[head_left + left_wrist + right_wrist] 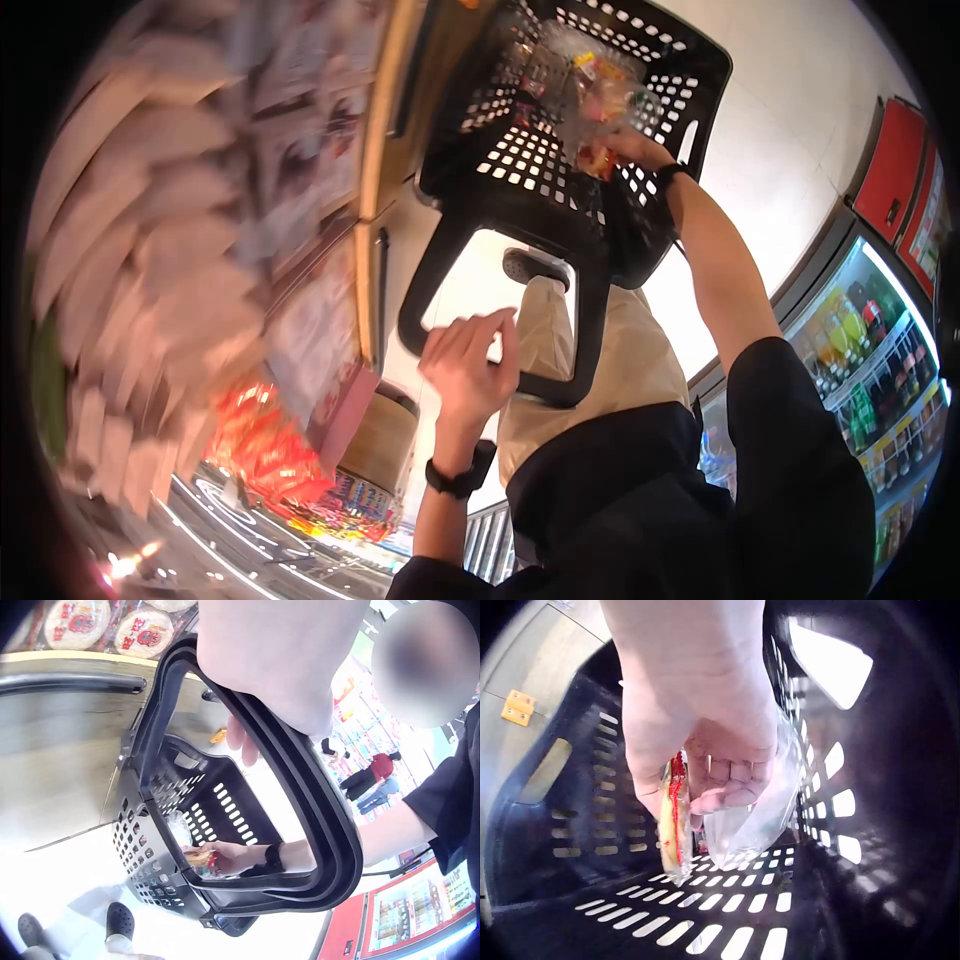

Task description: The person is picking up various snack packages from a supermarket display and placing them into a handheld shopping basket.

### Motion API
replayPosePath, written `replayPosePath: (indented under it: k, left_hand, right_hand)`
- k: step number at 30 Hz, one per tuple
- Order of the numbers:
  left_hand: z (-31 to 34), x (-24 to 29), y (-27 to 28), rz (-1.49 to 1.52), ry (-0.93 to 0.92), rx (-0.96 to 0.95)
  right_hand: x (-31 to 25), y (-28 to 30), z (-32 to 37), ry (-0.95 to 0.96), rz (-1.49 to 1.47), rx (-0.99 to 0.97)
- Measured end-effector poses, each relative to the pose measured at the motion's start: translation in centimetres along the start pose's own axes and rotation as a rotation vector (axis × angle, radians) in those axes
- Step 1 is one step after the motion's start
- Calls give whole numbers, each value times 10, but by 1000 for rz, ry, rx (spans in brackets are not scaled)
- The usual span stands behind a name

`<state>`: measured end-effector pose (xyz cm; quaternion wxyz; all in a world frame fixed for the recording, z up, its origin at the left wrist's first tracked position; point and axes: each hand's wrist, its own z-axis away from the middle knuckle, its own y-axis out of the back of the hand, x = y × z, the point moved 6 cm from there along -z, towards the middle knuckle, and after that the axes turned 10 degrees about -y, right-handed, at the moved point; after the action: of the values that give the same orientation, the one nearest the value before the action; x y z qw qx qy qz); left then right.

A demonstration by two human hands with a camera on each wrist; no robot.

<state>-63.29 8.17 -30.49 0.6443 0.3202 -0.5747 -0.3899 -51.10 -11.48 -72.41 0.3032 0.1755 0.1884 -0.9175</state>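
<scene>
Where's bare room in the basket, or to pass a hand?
Bare: the basket's perforated stretch between handle and packages, beside the right grip. The handle opening, bordered by its bars and the left grip, probably passes a hand. Crowded: around the right grip, with red-and-yellow packet and clear plastic.

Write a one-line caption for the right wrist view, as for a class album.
A right hand pinches a clear-wrapped packet with red edging inside a black slotted basket, near clear plastic.
</scene>
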Motion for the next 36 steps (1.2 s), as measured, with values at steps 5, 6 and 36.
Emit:
replayPosePath:
  k: [5, 6, 36]
  left_hand:
    - [9, 8, 7, 16, -10, 88]
    - [11, 8, 7, 30, -22, 90]
    - [257, -30, 215, 572, 145, 534]
  right_hand:
    - [-39, -19, 95, -42, -5, -18]
    - [-50, -28, 111, -51, -53, -31]
    - [-254, -443, 504, 679, 638, -158]
